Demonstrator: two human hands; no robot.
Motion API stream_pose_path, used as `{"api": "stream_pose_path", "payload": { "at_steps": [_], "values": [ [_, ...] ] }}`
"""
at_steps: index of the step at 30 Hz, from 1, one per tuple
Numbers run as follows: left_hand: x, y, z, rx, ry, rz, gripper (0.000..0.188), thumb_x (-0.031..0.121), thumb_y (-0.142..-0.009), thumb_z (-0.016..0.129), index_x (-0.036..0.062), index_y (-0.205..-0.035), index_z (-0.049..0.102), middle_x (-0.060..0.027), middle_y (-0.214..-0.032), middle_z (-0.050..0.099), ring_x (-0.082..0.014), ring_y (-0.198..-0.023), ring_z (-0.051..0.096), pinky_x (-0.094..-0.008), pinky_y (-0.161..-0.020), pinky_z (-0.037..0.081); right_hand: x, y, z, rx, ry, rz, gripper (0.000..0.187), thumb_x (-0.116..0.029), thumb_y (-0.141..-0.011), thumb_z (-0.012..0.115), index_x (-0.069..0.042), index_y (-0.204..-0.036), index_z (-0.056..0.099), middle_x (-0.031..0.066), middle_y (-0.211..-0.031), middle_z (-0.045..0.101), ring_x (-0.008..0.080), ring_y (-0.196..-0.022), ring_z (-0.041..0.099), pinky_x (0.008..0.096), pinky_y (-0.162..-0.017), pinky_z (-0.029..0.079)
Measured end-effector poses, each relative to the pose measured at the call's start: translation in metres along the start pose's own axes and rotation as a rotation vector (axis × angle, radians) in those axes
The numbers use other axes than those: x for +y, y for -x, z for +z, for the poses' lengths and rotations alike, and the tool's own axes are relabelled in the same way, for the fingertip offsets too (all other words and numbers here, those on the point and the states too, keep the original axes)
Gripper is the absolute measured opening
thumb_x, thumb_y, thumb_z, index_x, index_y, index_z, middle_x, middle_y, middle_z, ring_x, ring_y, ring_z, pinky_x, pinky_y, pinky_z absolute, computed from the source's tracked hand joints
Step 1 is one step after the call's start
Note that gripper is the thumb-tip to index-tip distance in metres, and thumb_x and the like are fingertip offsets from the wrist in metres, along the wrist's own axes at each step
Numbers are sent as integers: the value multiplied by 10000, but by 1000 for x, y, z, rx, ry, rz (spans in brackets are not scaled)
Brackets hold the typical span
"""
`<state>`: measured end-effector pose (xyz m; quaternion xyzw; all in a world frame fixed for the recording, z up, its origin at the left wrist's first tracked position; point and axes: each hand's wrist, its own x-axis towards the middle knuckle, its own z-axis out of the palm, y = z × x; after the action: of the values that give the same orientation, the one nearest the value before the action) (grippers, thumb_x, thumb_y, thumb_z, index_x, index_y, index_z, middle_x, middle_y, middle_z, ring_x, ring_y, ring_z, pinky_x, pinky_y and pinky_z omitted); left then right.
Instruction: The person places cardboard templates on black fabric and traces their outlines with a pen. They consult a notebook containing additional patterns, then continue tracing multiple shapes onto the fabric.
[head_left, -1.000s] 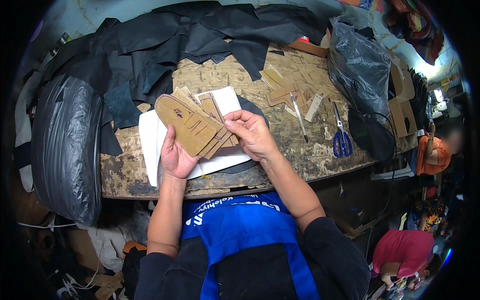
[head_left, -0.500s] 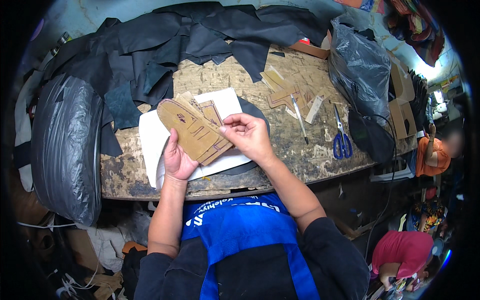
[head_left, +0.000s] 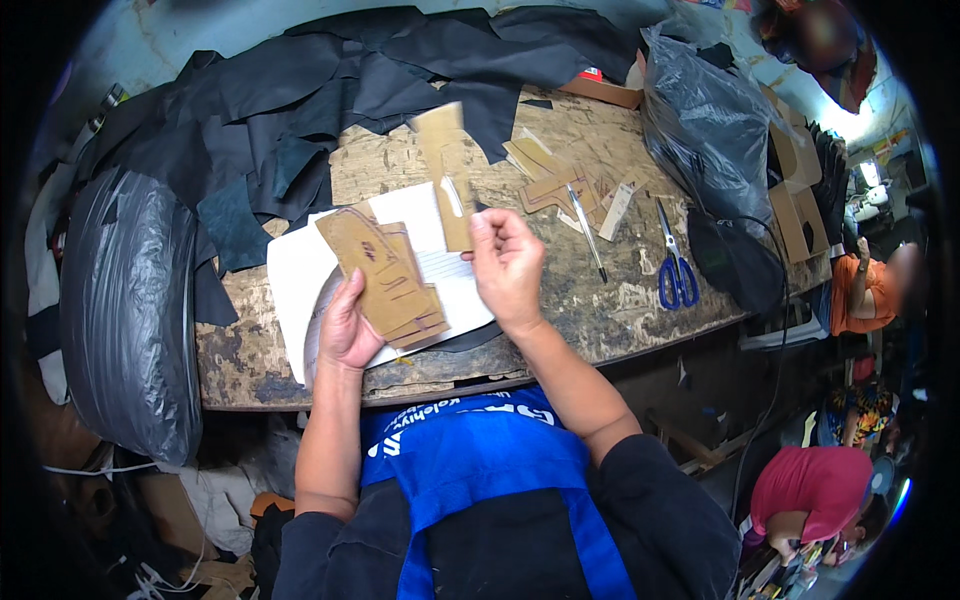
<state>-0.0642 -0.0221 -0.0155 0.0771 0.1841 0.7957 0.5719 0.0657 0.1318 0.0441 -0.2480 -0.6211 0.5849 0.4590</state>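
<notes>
My left hand [head_left: 353, 325] grips a small stack of brown cardboard templates [head_left: 385, 275] with dark pen lines on them. In my right hand [head_left: 508, 268] is a single long cardboard template [head_left: 445, 165] with a slot cut in it, pinched at its lower end and held upright. Its far end is a little blurred. White sheets of paper [head_left: 290, 265] lie on the table beneath both hands, and some lined writing shows between them. Dark material partly shows under the papers' near right edge.
Right of my hands lie more cardboard pieces [head_left: 555, 190], a pen [head_left: 588, 235] and blue-handled scissors [head_left: 677, 275]. Black leather sheets [head_left: 290, 80] cover the table's back. Plastic-wrapped bundles stand at left [head_left: 130, 310] and right [head_left: 715, 130]. Other people [head_left: 810, 490] are at far right.
My right hand has drawn one long template out of the stack and moved it slightly right, apart from the rest. The left hand still holds the other pieces.
</notes>
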Motion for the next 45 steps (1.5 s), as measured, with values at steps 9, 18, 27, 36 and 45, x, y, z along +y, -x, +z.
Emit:
{"api": "stream_pose_path", "payload": {
  "at_steps": [9,18,27,36,45],
  "values": [
    [11,-9,18,75,93,175,402,261,-996,431,30,-1325,431,-148,-1256,554,-280,-1119,569,-425,-973,459,-10,15,-20,-237,684,-334,378,-244,-893,651,79,-1085,610,172,-955,659,162,-823,657,251,-677,512],
    [-37,-34,52,147,-1328,499,715,327,-875,627,-14,-1404,289,-180,-1222,549,-264,-1153,510,-389,-993,381,-1,-49,-47,-401,-8,376,417,23,-827,634,51,-1216,488,152,-1054,654,195,-920,658,304,-795,559],
    [-45,-36,50,-5,-2268,321,754,539,-672,735,85,-1249,566,-241,-1352,419,-411,-1332,290,-607,-1082,166,23,-232,-212,-336,618,336,447,21,-763,639,67,-1198,543,127,-985,672,181,-799,665,297,-730,527],
    [-44,-37,51,5,-2250,268,758,511,-650,759,82,-1247,572,-227,-1388,389,-413,-1346,276,-611,-1086,154,36,-192,-210,102,1483,-91,426,-217,-739,728,-15,-1104,642,207,-1119,604,370,-1016,587,434,-876,475],
    [-43,-36,54,-20,-2288,219,775,524,-668,741,93,-1282,547,-234,-1432,341,-413,-1372,237,-614,-1087,127,30,-94,-159,201,1444,316,377,-333,-755,714,-51,-1005,701,182,-945,683,336,-976,622,485,-908,408]
  ]
}}
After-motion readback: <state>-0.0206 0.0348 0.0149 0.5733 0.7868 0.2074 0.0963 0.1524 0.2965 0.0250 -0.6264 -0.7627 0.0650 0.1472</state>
